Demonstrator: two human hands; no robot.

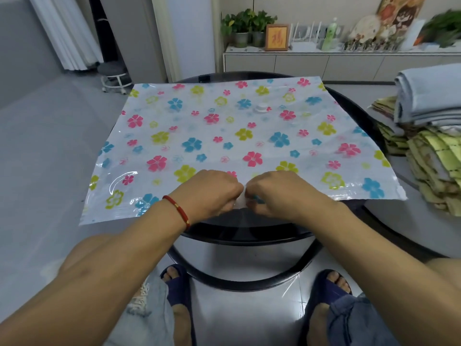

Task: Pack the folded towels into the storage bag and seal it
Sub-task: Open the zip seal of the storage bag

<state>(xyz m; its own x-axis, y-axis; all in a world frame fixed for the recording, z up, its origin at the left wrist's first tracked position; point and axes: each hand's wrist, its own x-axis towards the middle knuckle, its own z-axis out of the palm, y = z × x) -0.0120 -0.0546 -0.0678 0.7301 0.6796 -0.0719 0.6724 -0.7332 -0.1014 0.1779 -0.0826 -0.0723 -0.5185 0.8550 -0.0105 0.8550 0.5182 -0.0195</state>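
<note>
Both hands, left hand (214, 193) and right hand (272, 193), pinch together the storage bag (224, 136) near-edge middle, the folded towels (429, 96) lying far to the right of the grip, nearer the right hand

Left hand (212, 193) and right hand (272, 193) side by side, fingers curled, pinching

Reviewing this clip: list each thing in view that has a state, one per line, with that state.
storage bag: flat, spread on the round table, no towels inside
valve cap: on the bag
left hand: pinching the bag's near edge
right hand: pinching the same edge
folded towels: stacked at right, not packed
</note>
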